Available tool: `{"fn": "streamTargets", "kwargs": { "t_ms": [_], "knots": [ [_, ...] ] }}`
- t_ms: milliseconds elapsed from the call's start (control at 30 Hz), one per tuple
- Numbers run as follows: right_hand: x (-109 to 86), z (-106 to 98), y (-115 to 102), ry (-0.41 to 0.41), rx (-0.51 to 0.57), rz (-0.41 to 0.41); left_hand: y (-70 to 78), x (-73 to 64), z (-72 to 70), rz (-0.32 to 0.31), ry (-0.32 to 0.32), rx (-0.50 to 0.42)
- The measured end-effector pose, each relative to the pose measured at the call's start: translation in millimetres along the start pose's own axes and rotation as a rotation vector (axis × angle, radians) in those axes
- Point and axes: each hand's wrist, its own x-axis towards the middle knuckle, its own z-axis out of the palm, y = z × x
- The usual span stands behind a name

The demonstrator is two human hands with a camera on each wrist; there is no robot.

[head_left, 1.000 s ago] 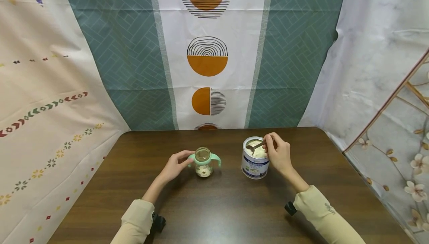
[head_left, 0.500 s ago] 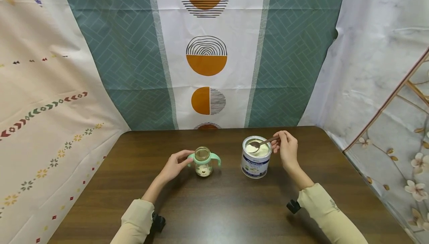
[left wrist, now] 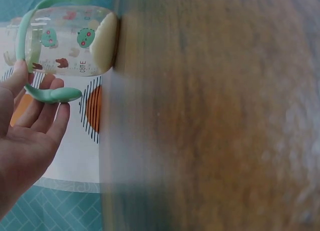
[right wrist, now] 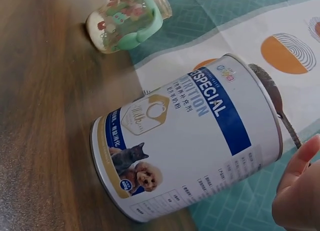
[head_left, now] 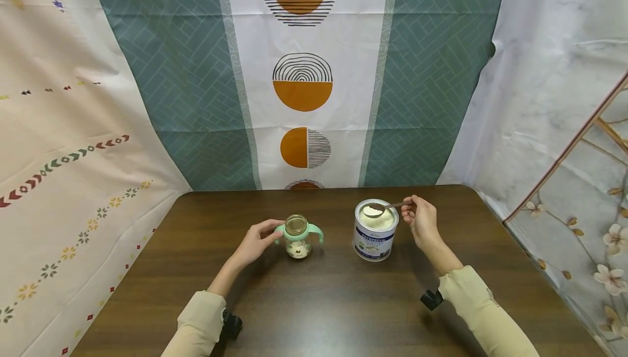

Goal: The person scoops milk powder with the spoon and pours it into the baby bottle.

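Observation:
A clear baby bottle (head_left: 298,247) with mint-green handles and no lid stands upright on the table. My left hand (head_left: 257,243) grips its left handle (left wrist: 52,94), thumb on top and fingers underneath. Pale powder lies in the bottle's bottom, seen in the left wrist view. To the right stands an open white milk powder tin (head_left: 374,241), nearly full of cream-coloured powder (head_left: 382,222). My right hand (head_left: 422,219) pinches the handle of a dark brown spoon (head_left: 392,205). The spoon's bowl is over the tin's mouth with some powder in it.
A dark wooden table (head_left: 314,302) carries the bottle and the tin. Behind it hangs a patterned cloth (head_left: 304,155), with other printed cloths at both sides. A black wrist camera (head_left: 432,299) sits on each forearm.
My right hand has drawn back to the right, and the spoon has come up from the powder to the tin's mouth, turned more level. The left hand and bottle stay put.

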Motion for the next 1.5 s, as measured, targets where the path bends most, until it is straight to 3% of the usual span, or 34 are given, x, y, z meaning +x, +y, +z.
{"fn": "streamTargets", "kwargs": {
  "t_ms": [267,667,800,900,1033,1500],
  "knots": [
    [-3.7,3.3,-8.7,-0.061,0.021,0.027,-0.7,-0.1,-0.9,-0.004,-0.007,-0.005],
    [-4.8,9.7,-8.5,-0.027,0.04,0.036,0.9,-1.1,0.5,-0.001,-0.009,-0.016],
    [-4.9,11.8,-8.2,-0.019,0.035,0.018,12.5,-3.5,0.0,-0.007,-0.023,-0.008],
    [-5.4,15.0,-9.1,-0.024,0.021,-0.002,11.9,-2.6,0.0,-0.008,-0.024,-0.014],
    [-7.1,20.6,-10.9,-0.031,0.007,-0.011,0.3,0.2,0.1,0.007,-0.012,-0.016],
    [-9.1,38.0,-12.4,-0.054,0.013,-0.021,1.2,-1.2,-1.2,0.022,-0.007,-0.016]
  ]
}}
